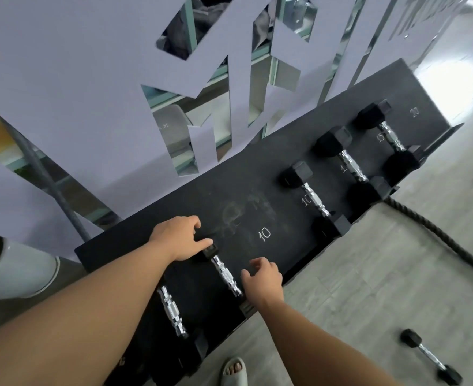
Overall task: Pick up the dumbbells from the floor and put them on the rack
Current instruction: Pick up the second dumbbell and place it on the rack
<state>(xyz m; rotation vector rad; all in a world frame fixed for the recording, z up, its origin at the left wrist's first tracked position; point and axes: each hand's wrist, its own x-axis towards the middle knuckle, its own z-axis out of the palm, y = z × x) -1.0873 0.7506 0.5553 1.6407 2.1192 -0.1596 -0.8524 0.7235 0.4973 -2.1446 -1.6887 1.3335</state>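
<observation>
Head view: bare rack (241, 190) space lies beside the chalked 10. Left hand (181, 238) grip rests on the far head of a dumbbell (225, 274) on the rack; right hand (263, 278) grip released, near its front end. Another dumbbell (430, 356) lies on the floor (369, 288).

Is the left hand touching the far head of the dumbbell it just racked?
Touching. The head view shows the left hand with thumb and fingers wrapped onto the dumbbell's far head, no gap.
</observation>
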